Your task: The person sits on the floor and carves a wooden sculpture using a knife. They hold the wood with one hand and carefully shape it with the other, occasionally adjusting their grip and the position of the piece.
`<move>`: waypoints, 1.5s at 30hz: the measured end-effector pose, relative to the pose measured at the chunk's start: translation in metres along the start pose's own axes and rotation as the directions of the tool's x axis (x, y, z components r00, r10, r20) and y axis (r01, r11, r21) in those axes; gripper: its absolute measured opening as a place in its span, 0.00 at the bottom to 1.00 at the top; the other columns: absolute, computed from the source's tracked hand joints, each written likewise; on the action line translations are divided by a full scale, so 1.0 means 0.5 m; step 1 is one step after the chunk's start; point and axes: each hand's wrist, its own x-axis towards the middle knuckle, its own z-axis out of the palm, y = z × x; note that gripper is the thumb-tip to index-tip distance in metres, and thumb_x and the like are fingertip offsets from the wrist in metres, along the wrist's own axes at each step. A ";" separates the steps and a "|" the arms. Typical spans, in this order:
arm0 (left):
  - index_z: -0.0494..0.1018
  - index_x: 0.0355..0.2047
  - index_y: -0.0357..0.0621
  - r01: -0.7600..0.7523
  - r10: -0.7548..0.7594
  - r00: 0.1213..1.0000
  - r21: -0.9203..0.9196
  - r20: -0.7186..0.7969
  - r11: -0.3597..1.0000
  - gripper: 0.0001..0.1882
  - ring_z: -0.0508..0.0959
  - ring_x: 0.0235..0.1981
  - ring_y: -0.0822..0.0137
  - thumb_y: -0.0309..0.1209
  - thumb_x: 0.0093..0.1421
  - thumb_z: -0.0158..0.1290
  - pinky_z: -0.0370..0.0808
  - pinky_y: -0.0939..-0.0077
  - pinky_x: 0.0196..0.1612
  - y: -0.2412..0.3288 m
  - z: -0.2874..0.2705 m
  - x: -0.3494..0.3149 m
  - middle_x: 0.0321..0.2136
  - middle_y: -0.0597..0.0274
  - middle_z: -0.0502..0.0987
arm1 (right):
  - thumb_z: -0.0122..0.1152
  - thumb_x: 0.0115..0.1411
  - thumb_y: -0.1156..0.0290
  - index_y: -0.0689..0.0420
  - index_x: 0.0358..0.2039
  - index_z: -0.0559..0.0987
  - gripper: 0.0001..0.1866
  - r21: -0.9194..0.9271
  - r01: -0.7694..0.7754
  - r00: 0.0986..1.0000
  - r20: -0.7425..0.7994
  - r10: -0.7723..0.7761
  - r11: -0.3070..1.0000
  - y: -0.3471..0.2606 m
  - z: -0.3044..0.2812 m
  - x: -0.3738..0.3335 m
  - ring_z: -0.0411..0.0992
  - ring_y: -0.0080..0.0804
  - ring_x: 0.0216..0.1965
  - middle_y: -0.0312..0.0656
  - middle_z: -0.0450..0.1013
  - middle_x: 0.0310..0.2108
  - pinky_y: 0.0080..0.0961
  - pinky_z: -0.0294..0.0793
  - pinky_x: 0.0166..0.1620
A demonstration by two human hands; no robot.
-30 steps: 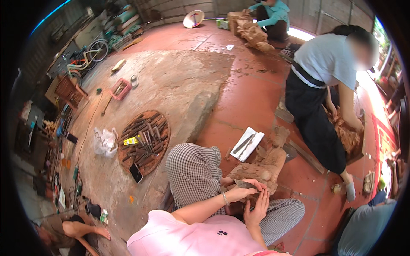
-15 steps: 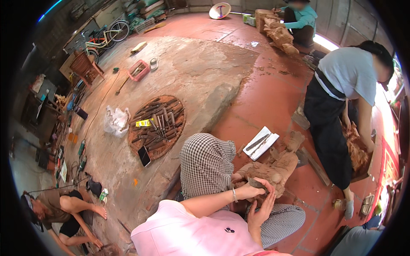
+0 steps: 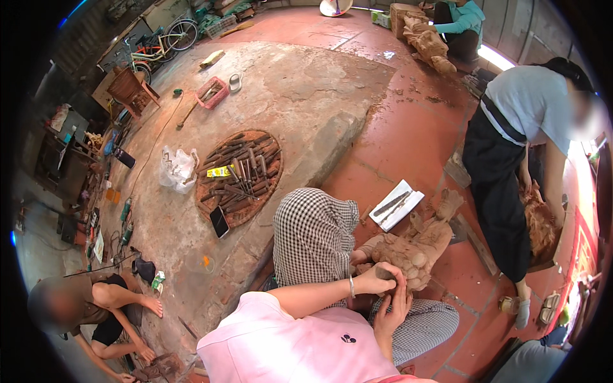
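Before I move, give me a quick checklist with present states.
1. Left hand gripping the brown object: ok, fingers curled around it.
2. Right hand beside it: ok, fingers up against the left hand.
3. Carved figure in reach: ok, just beyond the hands.
4. Brown object touching the figure: cannot tell, hands hide it.
5. Phone clear of the tool basket: not ok, at its rim.

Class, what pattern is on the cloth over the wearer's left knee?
The cloth has a black-and-white check, seen best in the head view.
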 end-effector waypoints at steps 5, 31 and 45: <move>0.78 0.37 0.34 -0.145 0.146 0.989 0.014 -0.032 0.989 0.13 0.76 0.55 0.64 0.19 0.53 0.46 0.73 0.71 0.56 -0.022 0.009 0.000 0.39 0.58 0.82 | 0.58 0.61 0.75 0.65 0.55 0.75 0.21 0.067 -0.036 0.998 0.058 0.032 0.997 0.003 -0.011 0.014 0.70 0.47 0.59 0.50 0.73 0.56 0.45 0.59 0.65; 0.78 0.36 0.35 -0.497 0.528 0.831 0.194 -0.175 0.846 0.09 0.82 0.35 0.58 0.27 0.56 0.55 0.78 0.69 0.42 0.077 0.028 -0.009 0.32 0.52 0.82 | 0.58 0.65 0.72 0.64 0.50 0.76 0.15 0.197 -0.036 0.999 -0.027 0.042 0.980 0.002 -0.032 0.084 0.71 0.40 0.50 0.47 0.73 0.49 0.33 0.71 0.53; 0.81 0.25 0.37 -0.467 0.301 0.878 0.800 0.371 0.377 0.15 0.81 0.28 0.47 0.38 0.55 0.55 0.78 0.56 0.34 0.356 0.001 -0.014 0.24 0.46 0.80 | 0.59 0.66 0.73 0.68 0.45 0.75 0.12 0.539 -0.022 0.999 -0.014 0.034 0.842 0.007 -0.072 0.108 0.71 0.24 0.39 0.39 0.75 0.37 0.21 0.71 0.44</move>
